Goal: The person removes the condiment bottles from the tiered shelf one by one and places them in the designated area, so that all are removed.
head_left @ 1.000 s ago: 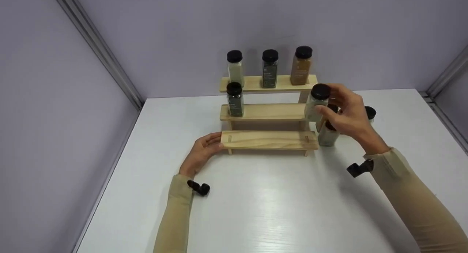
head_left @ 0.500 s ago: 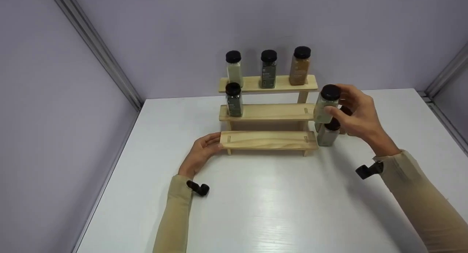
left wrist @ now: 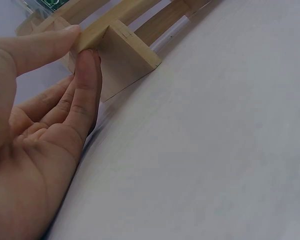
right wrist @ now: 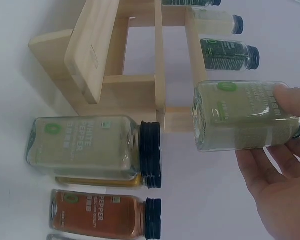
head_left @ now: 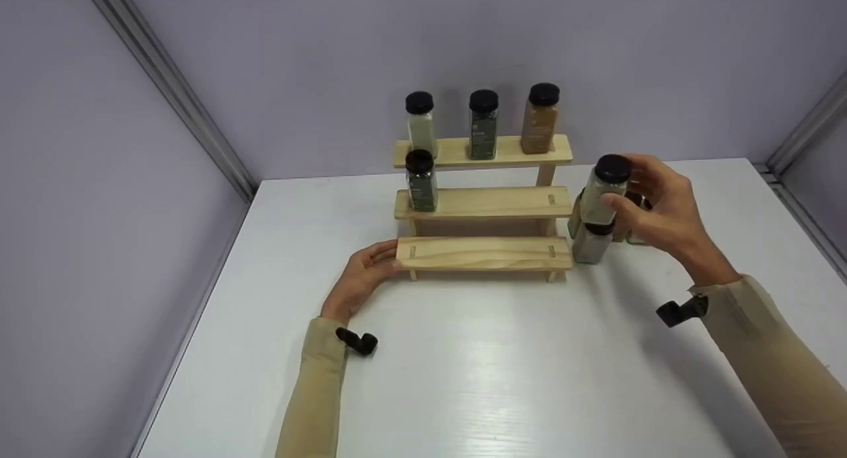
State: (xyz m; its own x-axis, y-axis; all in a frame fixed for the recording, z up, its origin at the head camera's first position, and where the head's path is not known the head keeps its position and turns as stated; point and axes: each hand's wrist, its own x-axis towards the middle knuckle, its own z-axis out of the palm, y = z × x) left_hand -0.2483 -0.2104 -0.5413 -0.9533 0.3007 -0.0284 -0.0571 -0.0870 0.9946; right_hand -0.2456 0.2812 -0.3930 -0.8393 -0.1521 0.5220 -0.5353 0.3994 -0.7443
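Observation:
My right hand [head_left: 665, 213] grips a spice jar [head_left: 601, 196] with a black lid and pale green powder, raised off the table just right of a three-tier wooden rack [head_left: 486, 253]. In the right wrist view, thumb and fingers hold this glass jar [right wrist: 235, 117] near its lid. My left hand [head_left: 362, 276] pinches the left end of the lowest shelf, its thumb on top and a finger [left wrist: 87, 80] underneath. A dark green herb jar [head_left: 422, 192] stands at the left of the middle shelf; the lowest shelf bears no jar.
The top shelf carries a pale jar [head_left: 422, 132], a dark green jar [head_left: 483, 139] and an orange one [head_left: 539, 130]. Right of the rack, a white pepper jar [right wrist: 85, 147] and a red-brown pepper jar [right wrist: 100, 214] stand among others, partly hidden. A wall rises behind.
My right hand has carried the pale green spice jar rightward, from in front of the middle shelf's right end to beyond it. The left hand keeps its hold on the rack.

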